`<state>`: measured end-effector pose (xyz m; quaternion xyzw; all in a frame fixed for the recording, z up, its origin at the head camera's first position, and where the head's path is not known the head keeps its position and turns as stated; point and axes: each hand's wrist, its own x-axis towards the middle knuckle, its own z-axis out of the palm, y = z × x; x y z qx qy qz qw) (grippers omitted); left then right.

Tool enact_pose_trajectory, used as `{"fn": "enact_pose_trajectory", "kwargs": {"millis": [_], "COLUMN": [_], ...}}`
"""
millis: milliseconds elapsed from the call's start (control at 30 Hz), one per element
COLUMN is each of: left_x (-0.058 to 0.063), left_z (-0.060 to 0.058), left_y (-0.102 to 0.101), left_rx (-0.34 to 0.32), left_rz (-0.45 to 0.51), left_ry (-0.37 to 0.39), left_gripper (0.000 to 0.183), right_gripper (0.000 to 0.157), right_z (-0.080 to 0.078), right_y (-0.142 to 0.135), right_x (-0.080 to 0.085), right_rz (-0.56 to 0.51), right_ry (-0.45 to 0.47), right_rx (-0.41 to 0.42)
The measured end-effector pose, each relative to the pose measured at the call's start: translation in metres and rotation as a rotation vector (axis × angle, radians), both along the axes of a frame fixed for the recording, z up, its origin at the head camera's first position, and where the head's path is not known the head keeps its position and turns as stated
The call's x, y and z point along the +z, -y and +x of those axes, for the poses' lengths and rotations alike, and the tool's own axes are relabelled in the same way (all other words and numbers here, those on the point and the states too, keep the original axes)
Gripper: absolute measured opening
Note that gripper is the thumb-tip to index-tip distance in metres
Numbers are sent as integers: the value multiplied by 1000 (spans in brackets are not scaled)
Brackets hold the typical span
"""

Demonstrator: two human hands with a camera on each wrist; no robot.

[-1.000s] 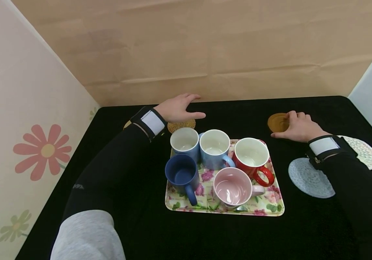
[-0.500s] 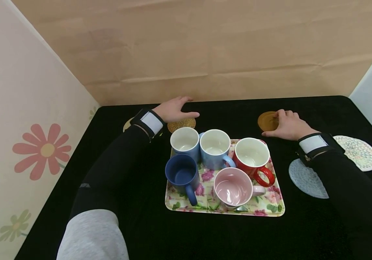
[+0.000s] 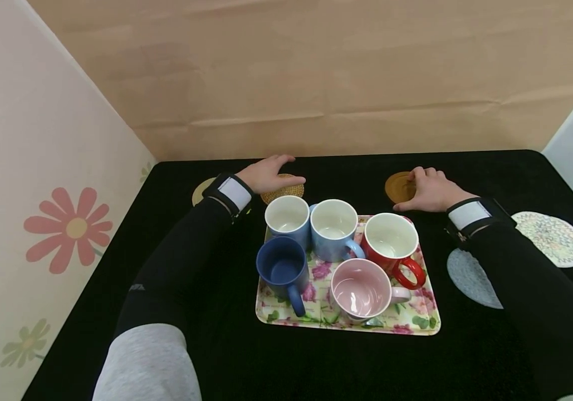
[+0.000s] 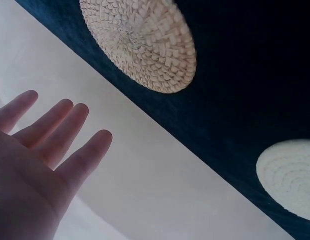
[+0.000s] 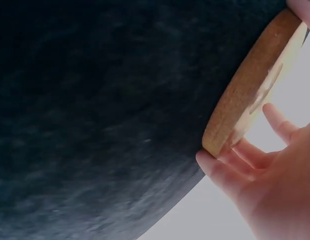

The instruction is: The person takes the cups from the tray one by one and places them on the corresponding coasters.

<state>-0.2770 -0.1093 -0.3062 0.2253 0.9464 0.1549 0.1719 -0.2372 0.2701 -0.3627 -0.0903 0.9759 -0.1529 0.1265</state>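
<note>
My right hand (image 3: 436,192) pinches a round brown wooden coaster (image 3: 397,187) at the back right of the black table. In the right wrist view, thumb and fingers hold the coaster (image 5: 254,80) by its edge, close over the dark cloth. My left hand (image 3: 270,174) is spread with nothing in it, just over a round woven coaster (image 3: 286,192) that it partly hides from the head camera. The left wrist view shows that woven coaster (image 4: 145,45) whole except for its cut-off top, apart from the fingers.
A floral tray (image 3: 326,327) in the middle carries two light blue mugs, a dark blue mug (image 3: 278,273), a red mug (image 3: 378,256) and a pink mug (image 3: 361,292). A beige coaster (image 3: 200,192) lies far left; grey (image 3: 471,278) and speckled white (image 3: 557,236) mats lie right.
My right hand has slid the wooden coaster leftward along the back of the table. My left hand has shifted slightly left and down in the view. Tray and mugs stay put.
</note>
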Motion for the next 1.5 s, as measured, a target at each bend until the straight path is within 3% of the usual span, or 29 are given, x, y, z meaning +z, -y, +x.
{"fn": "enact_pose_trajectory", "kwargs": {"millis": [367,833,1200,1500], "left_x": [-8,-14,-9,-8], "left_z": [0,0,7,9], "left_y": [4,5,15,31], "left_rx": [19,27,49,58], "left_rz": [-12,2,61,88], "left_ry": [-1,18,-5,-30], "left_gripper": [83,83,70,67], "right_gripper": [86,83,79,74], "right_z": [-15,-21,-23,-27], "right_y": [13,42,67,71], "right_x": [4,9,10,8], "right_rz": [-5,-19,-1,0], "right_ry": [16,5,0,-7], "right_rx": [74,167,241,268]}}
